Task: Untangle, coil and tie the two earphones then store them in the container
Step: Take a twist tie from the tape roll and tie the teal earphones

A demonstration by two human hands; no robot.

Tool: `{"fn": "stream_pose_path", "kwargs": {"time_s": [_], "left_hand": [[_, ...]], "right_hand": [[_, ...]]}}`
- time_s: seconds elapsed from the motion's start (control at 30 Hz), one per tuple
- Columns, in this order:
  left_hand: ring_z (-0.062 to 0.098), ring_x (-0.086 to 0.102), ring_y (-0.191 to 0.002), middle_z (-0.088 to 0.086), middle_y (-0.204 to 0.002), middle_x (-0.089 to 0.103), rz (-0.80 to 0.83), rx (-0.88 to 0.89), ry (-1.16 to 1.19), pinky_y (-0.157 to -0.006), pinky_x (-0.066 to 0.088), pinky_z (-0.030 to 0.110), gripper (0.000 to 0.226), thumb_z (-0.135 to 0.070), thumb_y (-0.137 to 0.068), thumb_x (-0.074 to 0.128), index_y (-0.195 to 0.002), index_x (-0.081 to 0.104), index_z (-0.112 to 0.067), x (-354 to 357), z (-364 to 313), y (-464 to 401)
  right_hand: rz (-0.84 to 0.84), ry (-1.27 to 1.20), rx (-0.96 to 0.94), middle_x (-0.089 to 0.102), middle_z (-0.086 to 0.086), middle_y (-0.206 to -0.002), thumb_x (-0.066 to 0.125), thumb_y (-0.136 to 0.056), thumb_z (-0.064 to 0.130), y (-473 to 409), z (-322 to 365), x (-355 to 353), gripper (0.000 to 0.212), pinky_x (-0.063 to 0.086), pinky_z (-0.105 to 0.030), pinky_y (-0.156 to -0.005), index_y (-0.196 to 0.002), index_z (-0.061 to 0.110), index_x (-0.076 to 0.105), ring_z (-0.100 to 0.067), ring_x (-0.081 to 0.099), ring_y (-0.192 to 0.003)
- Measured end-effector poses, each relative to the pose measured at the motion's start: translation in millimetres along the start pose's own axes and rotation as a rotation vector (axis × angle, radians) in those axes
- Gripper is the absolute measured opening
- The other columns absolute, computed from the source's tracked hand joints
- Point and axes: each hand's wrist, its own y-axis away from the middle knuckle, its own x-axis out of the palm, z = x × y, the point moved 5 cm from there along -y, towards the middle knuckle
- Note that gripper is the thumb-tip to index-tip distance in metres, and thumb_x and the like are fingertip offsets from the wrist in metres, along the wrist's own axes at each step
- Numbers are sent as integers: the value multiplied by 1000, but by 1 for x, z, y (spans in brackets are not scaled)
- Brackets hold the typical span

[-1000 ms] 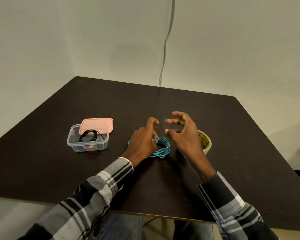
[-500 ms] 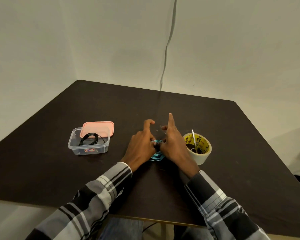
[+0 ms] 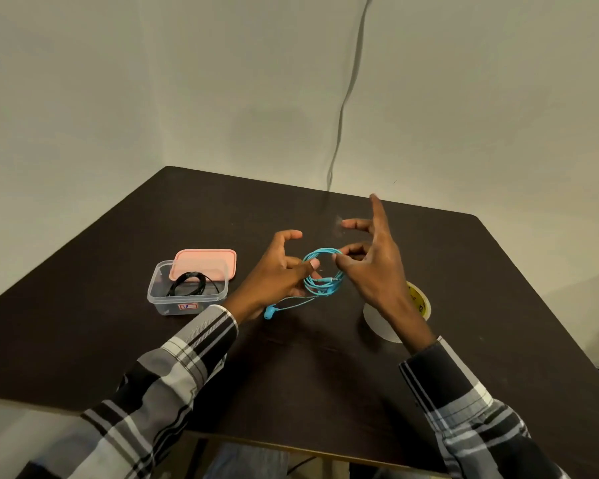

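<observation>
Tying is your step: left hand (image 3: 277,271) pinches the blue coil (image 3: 322,271) above the desk (image 3: 325,375); right fingers (image 3: 357,223) hold clear tape, I judge; wrap it round, then box (image 3: 187,288) it.

The blue earphone (image 3: 322,276) is wound into a round coil at the frame's centre, held up between two hands, with a loose tail running down-left to an earbud near the table. The black earphone (image 3: 186,284), coiled, lies inside the clear container (image 3: 187,299) at centre left, open, its pink lid (image 3: 206,262) lying just behind it.
</observation>
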Motion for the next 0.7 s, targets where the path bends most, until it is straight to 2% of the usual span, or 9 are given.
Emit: {"fn": "stream_pose_path", "kwargs": {"time_s": [0.1, 0.27, 0.37, 0.47, 0.6, 0.7], "left_hand": [[20, 75, -81, 11, -90, 76, -25, 34, 81, -67, 61, 32, 58, -13, -92, 67, -136, 32, -25, -2, -19, 0], [22, 73, -84, 11, -88, 75, -76, 163, 108, -76, 62, 42, 56, -11, -91, 67, -134, 35, -25, -5, -51, -2], [22, 74, -88, 14, -94, 75, -105, 230, 109, -75, 60, 37, 59, -9, -88, 71, -133, 36, -25, -3, -68, -1], [29, 74, -90, 17, -96, 74, -149, 272, 152, -78, 60, 39, 66, -6, -82, 77, -134, 39, -22, -3, -81, -1], [30, 75, -90, 19, -97, 75, -150, 299, 236, -80, 60, 39, 68, -4, -80, 78, -135, 42, -19, -2, -93, 0], [26, 75, -92, 14, -98, 76, -136, 311, 225, -76, 60, 35, 66, -9, -81, 77, -136, 42, -20, 1, -99, 3]], "right_hand": [[-60, -62, -64, 56, 2, -123, 73, -82, -4, -4, 9, -10, 103, 58, -19, -67, -157, 23, 8, -13, 70, -74], [-154, -183, -160, 60, -1, -120, 70, -84, -7, -5, 23, -23, 102, 61, -29, -71, -158, 24, 7, -18, 69, -75], [-193, -245, -198, 60, 4, -116, 69, -83, -9, -7, 32, -33, 102, 60, -28, -72, -158, 25, 8, -16, 69, -75], [-231, -273, -221, 59, 5, -116, 71, -82, -8, -9, 38, -39, 102, 60, -27, -76, -157, 26, 11, -16, 70, -80], [-263, -330, -239, 60, 0, -118, 73, -81, -8, -11, 41, -47, 101, 60, -27, -76, -157, 24, 14, -18, 70, -83], [-268, -369, -244, 60, -5, -120, 74, -81, -8, -11, 42, -51, 102, 60, -29, -77, -157, 23, 14, -21, 70, -83]]}}
